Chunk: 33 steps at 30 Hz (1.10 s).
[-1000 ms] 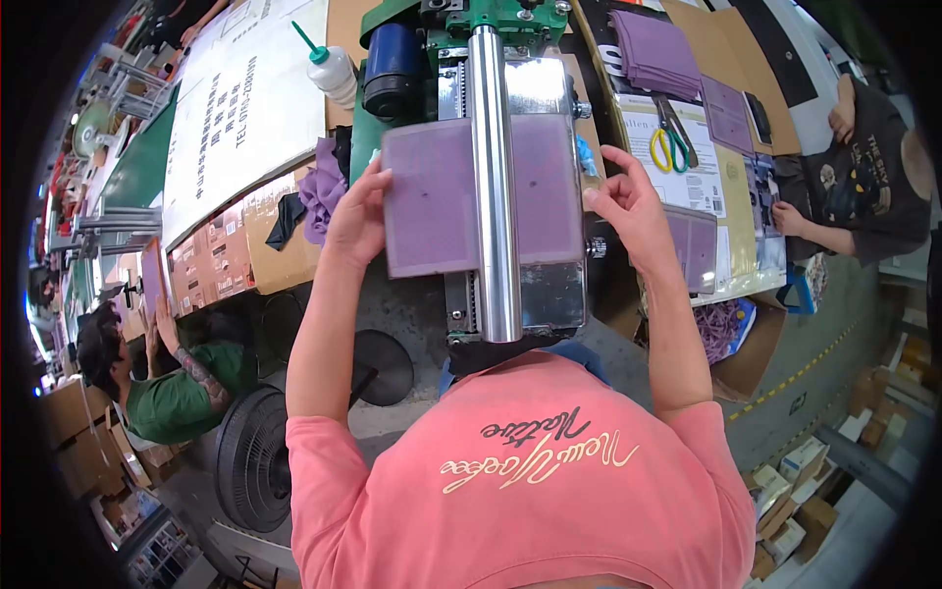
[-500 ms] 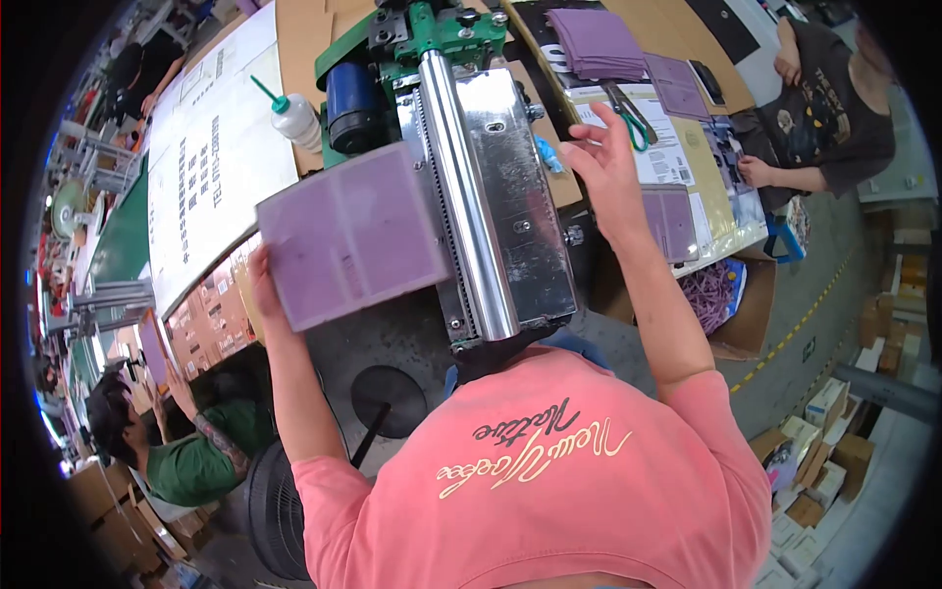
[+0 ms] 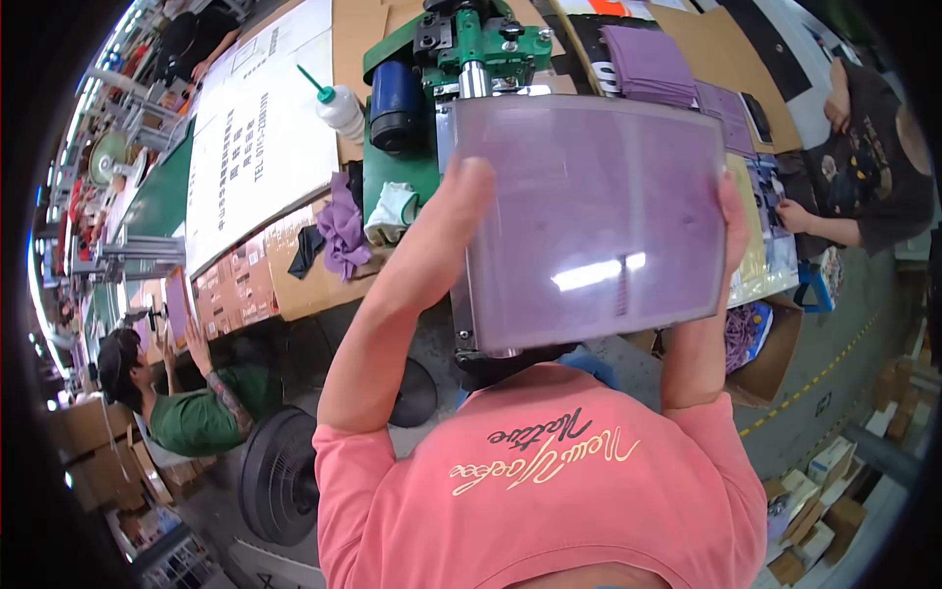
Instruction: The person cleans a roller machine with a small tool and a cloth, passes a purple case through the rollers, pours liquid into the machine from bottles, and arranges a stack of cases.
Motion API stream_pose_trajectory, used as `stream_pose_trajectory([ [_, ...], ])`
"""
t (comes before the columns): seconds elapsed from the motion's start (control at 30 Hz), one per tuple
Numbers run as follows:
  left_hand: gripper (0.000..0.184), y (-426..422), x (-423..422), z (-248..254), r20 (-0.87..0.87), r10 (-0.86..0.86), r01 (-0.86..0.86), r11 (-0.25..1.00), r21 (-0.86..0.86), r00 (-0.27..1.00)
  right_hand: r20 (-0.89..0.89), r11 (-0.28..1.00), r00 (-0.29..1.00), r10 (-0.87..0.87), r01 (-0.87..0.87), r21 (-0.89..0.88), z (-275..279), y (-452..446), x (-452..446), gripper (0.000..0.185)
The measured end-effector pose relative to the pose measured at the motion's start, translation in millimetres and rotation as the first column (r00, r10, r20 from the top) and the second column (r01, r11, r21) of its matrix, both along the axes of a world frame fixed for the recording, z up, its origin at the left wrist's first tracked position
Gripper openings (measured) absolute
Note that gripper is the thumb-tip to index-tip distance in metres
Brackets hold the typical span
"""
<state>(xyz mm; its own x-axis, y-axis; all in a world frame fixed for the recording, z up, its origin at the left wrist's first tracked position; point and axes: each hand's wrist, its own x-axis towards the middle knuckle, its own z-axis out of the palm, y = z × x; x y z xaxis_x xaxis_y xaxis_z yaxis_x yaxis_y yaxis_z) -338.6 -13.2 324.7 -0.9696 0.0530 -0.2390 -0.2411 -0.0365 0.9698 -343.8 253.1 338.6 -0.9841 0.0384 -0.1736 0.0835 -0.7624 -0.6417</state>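
A flat rectangular purple panel [image 3: 599, 216] with a pale translucent border is raised over the machine, glare shining on its lower part. My left hand [image 3: 471, 187], slightly blurred, grips its left edge. At the right edge, my right hand [image 3: 731, 216] holds the panel, with most of the fingers hidden behind it. Under the panel stands a green roller machine [image 3: 476, 44]; its steel roller [image 3: 474, 80] shows only at the top, the bed being mostly covered. A blue motor [image 3: 395, 103] is mounted on the machine's left side.
Left of the motor stands a white squeeze bottle [image 3: 340, 113]. Purple cloth [image 3: 343, 231] and a white cloth [image 3: 394, 211] lie nearby. Stacked purple sheets [image 3: 648, 64] are at the back right. A carton [image 3: 770, 363] holds purple scraps. Other people work on both sides.
The panel has moved right and up, from left of the roller to over it. My right hand, empty before, now holds its right edge. The camera view has shifted.
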Motion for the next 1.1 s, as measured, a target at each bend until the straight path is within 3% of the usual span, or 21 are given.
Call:
stream_pose_trajectory([
  [0.07, 0.064, 19.1, -13.8, 19.0, -0.369, -0.035, -0.006, 0.994, -0.109, 0.929, 0.101, 0.998, 0.995, -0.025, 0.018, 0.063, -29.7, 34.0, -12.2, 0.035],
  [0.1, 0.058, 22.8, -14.4, 24.8, -0.337, 0.161, -0.142, 0.987, 0.079, 0.928, 0.145, 0.991, 0.987, -0.069, 0.052, 0.12, -38.5, 41.8, -15.6, 0.035],
  [0.13, 0.054, 26.4, -14.1, 27.1, -0.273, 0.344, -0.276, 0.926, 0.257, 0.899, 0.14, 0.997, 0.99, -0.008, -0.002, 0.074, -56.0, 53.4, -19.3, 0.035],
  [0.2, 0.054, 2.7, -9.7, 10.7, -0.108, 0.474, -0.402, 0.829, 0.389, 0.874, 0.199, 0.998, 0.98, 0.024, -0.036, 0.06, -67.4, 54.1, -22.0, 0.035],
  [0.3, 0.055, -20.0, 8.9, -12.0, 0.019, 0.567, -0.54, 0.773, 0.333, 0.823, 0.291, 0.992, 0.951, 0.106, -0.123, 0.041, -105.6, 61.2, -32.3, 0.038],
  [0.47, 0.061, -32.2, 26.5, -39.5, 0.099, 0.64, -0.644, 0.733, 0.216, 0.762, 0.384, 0.98, 0.913, 0.141, -0.184, 0.08, -115.9, 31.1, -38.7, 0.037],
  [0.63, 0.061, -25.9, 16.0, -65.6, 0.049, 0.568, -0.57, 0.813, 0.122, 0.821, 0.257, 0.923, 0.925, 0.282, -0.334, 0.191, -118.2, 3.8, -40.8, 0.046],
  [0.83, 0.06, -34.5, -2.4, -81.3, 0.026, 0.495, -0.496, 0.867, 0.045, 0.868, 0.119, 0.866, 0.956, 0.269, -0.294, 0.405, -111.6, -10.2, -36.3, 0.051],
  [0.97, 0.045, -77.3, -4.4, -82.6, 0.384, 0.231, -0.402, 0.793, 0.458, 0.894, 0.129, 0.882, 0.977, 0.17, -0.209, 0.422, -111.9, 5.5, -20.0, 0.051],
  [1.1, 0.03, -122.0, -1.6, -98.8, 0.414, 0.115, -0.373, 0.688, 0.622, 0.903, 0.192, 0.913, 0.98, 0.054, -0.127, 0.388, -109.6, 11.7, -6.6, 0.049],
])
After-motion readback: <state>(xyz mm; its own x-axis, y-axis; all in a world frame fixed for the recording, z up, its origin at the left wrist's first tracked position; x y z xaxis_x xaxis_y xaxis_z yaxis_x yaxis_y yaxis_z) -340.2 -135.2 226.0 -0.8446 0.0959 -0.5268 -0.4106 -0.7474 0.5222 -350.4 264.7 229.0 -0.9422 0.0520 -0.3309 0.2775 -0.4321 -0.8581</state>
